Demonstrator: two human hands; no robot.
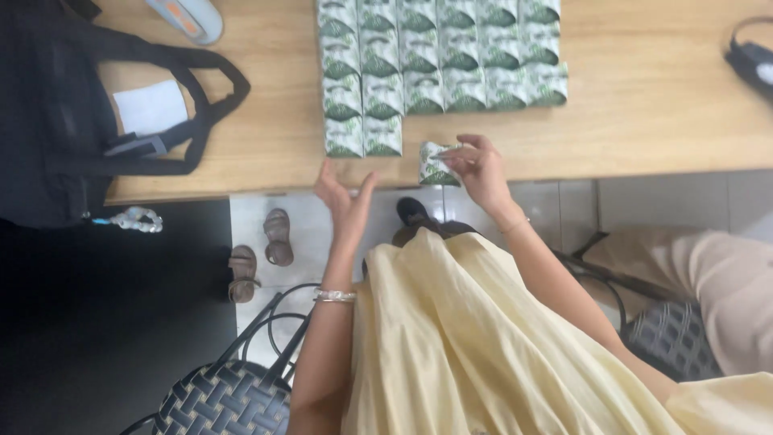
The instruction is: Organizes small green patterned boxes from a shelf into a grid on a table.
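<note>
Wooden table [644, 121], rows of green-white packets [439, 56], black tote bag [72, 121], grey-orange device [187, 18]

The person wears a loose, pale yellow garment of soft, lightly creased cloth, which falls in long folds across the near middle and right of the scene. Both arms are bare from the upper arm down (no sleeves reach the elbows). A silver, beaded-looking bracelet [335, 296] circles the left wrist, just below the left hand [345, 198]. A much thinner bangle [515, 225] sits on the right wrist, close under the right hand [480, 167]. No rings can be made out on the fingers.
</note>
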